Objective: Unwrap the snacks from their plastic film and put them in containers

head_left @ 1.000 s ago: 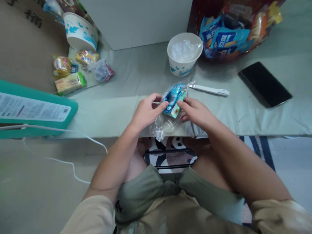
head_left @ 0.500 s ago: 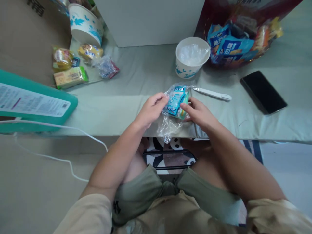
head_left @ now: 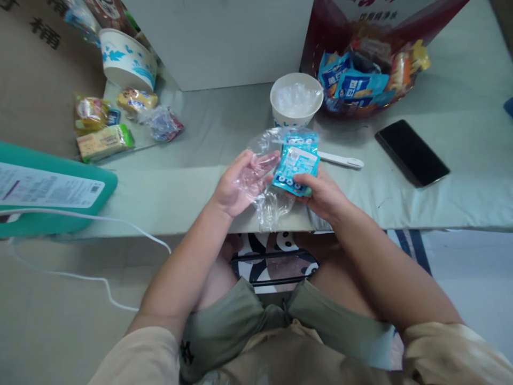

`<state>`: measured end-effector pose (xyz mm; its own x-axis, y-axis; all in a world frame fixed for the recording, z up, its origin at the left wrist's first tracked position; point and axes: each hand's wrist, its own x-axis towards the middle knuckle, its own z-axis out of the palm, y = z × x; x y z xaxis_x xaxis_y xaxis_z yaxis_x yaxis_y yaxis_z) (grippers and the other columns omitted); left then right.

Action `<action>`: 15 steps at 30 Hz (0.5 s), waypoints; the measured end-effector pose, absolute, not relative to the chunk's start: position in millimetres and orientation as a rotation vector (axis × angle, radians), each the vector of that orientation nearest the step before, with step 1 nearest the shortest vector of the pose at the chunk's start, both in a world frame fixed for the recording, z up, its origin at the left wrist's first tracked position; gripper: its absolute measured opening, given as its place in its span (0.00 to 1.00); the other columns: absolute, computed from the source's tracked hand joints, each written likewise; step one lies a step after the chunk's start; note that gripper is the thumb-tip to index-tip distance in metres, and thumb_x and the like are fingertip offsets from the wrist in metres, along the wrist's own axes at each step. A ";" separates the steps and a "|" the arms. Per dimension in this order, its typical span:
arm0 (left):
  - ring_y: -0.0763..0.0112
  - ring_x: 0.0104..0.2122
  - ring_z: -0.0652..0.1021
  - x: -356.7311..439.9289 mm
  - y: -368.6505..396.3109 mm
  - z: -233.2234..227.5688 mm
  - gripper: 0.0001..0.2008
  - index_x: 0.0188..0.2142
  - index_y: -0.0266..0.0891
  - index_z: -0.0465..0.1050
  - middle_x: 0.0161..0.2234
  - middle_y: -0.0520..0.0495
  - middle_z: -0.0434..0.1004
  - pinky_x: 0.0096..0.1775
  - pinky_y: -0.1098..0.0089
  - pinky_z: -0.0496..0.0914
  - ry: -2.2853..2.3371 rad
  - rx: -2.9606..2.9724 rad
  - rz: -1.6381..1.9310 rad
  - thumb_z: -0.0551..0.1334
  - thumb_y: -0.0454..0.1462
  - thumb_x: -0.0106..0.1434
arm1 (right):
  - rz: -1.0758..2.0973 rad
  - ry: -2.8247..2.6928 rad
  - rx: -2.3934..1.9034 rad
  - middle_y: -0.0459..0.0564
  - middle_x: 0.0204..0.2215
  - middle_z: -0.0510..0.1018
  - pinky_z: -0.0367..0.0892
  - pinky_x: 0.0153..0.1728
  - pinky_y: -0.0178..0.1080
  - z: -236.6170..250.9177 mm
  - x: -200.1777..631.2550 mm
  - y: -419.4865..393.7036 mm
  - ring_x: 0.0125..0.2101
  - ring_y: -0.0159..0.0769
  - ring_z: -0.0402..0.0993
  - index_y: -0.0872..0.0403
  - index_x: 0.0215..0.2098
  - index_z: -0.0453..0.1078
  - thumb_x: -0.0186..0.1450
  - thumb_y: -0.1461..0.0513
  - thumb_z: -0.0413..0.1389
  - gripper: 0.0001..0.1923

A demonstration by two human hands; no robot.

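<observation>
Over the table point(head_left: 200, 182), left hand point(head_left: 240, 182) has opened inside clear bag point(head_left: 264, 160); right hand point(head_left: 324, 195) pinches blue packet point(head_left: 296, 163)

At the upper left of the frame, the brown cardboard point(head_left: 24, 80) bears the character "桶"; other print is too small.

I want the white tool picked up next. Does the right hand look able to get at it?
Probably yes. The white tool lies bare on the table just beyond the right hand, nothing between them, but that hand holds the blue packets.
</observation>
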<state>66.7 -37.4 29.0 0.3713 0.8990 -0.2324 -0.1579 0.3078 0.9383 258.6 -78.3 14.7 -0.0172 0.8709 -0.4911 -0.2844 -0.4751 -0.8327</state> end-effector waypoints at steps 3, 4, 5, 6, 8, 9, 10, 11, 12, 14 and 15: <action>0.56 0.60 0.77 58.5 -31.2 36.5 0.23 0.34 0.44 0.69 0.57 0.44 0.80 0.45 0.59 0.77 0.977 1.112 0.877 0.53 0.59 0.68 | 1.710 -0.464 -1.271 0.48 0.47 0.82 0.80 0.46 0.47 22.7 260.8 -77.7 0.46 0.44 0.80 0.48 0.43 0.69 0.48 0.56 0.64 0.24; 0.56 0.61 0.77 55.6 -29.7 38.8 0.25 0.36 0.45 0.70 0.59 0.44 0.78 0.43 0.59 0.77 0.995 1.145 0.876 0.50 0.61 0.68 | 1.720 -0.417 -1.240 0.48 0.46 0.83 0.80 0.46 0.47 25.2 261.3 -77.6 0.47 0.44 0.80 0.48 0.42 0.70 0.47 0.56 0.63 0.23; 0.56 0.61 0.76 52.6 -28.4 40.9 0.26 0.37 0.45 0.70 0.61 0.45 0.77 0.42 0.60 0.76 1.009 1.169 0.877 0.48 0.61 0.68 | 1.726 -0.379 -1.210 0.48 0.45 0.83 0.80 0.47 0.48 27.4 261.5 -77.6 0.48 0.45 0.80 0.49 0.41 0.71 0.47 0.56 0.62 0.22; 0.57 0.62 0.76 49.8 -27.5 42.6 0.27 0.37 0.46 0.70 0.63 0.46 0.75 0.41 0.61 0.76 1.017 1.185 0.884 0.46 0.62 0.68 | 1.730 -0.352 -1.180 0.49 0.45 0.83 0.80 0.48 0.50 29.3 261.6 -77.7 0.49 0.46 0.80 0.49 0.41 0.71 0.47 0.56 0.61 0.21; 0.56 0.64 0.74 44.2 -26.3 45.0 0.26 0.37 0.46 0.69 0.64 0.48 0.74 0.41 0.60 0.75 1.023 1.212 0.927 0.46 0.61 0.68 | 1.747 -0.329 -1.116 0.50 0.46 0.83 0.79 0.50 0.53 31.8 261.6 -78.0 0.51 0.47 0.79 0.48 0.41 0.71 0.48 0.57 0.60 0.20; 0.56 0.65 0.73 41.3 -25.7 45.8 0.25 0.36 0.46 0.69 0.64 0.48 0.74 0.41 0.59 0.75 1.023 1.220 0.962 0.46 0.60 0.68 | 1.758 -0.334 -1.088 0.50 0.47 0.83 0.79 0.50 0.54 32.2 261.5 -77.9 0.52 0.48 0.79 0.48 0.41 0.71 0.48 0.56 0.59 0.20; 0.55 0.66 0.71 38.1 -25.0 46.4 0.24 0.36 0.46 0.69 0.64 0.48 0.74 0.41 0.58 0.75 1.026 1.217 1.000 0.46 0.59 0.68 | 1.768 -0.351 -1.066 0.51 0.48 0.83 0.79 0.50 0.55 32.1 261.4 -77.7 0.53 0.49 0.79 0.48 0.41 0.71 0.49 0.56 0.59 0.20; 0.55 0.67 0.70 34.7 -24.0 46.8 0.23 0.36 0.46 0.69 0.64 0.48 0.74 0.41 0.58 0.74 1.034 1.203 1.038 0.47 0.58 0.68 | 1.777 -0.376 -1.052 0.51 0.48 0.83 0.79 0.50 0.56 31.4 261.1 -77.1 0.53 0.49 0.78 0.48 0.42 0.71 0.50 0.56 0.58 0.20; 0.55 0.69 0.68 31.0 -22.9 47.0 0.23 0.35 0.46 0.69 0.65 0.48 0.73 0.41 0.59 0.74 1.049 1.183 1.068 0.47 0.58 0.68 | 1.779 -0.399 -1.049 0.51 0.48 0.83 0.79 0.50 0.57 30.2 260.7 -76.1 0.53 0.49 0.78 0.48 0.42 0.72 0.50 0.56 0.58 0.20; 0.56 0.70 0.65 23.4 -20.2 46.4 0.23 0.34 0.46 0.68 0.67 0.49 0.71 0.39 0.60 0.73 1.090 1.142 1.095 0.48 0.58 0.67 | 1.749 -0.421 -1.086 0.50 0.46 0.84 0.78 0.51 0.56 26.9 259.1 -73.5 0.51 0.48 0.79 0.48 0.41 0.72 0.50 0.55 0.58 0.19; 0.55 0.70 0.65 19.7 -18.7 45.7 0.23 0.33 0.45 0.68 0.67 0.49 0.71 0.38 0.61 0.72 1.111 1.134 1.094 0.48 0.59 0.66 | 1.723 -0.431 -1.122 0.49 0.44 0.84 0.78 0.51 0.56 25.0 258.0 -72.3 0.50 0.47 0.80 0.48 0.41 0.72 0.50 0.56 0.59 0.19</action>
<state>19.7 -18.7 45.7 0.1173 0.9890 -0.0896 -0.0740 0.0986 0.9924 258.0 -72.3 25.0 -0.0760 0.8728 -0.4822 -0.5429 -0.4418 -0.7142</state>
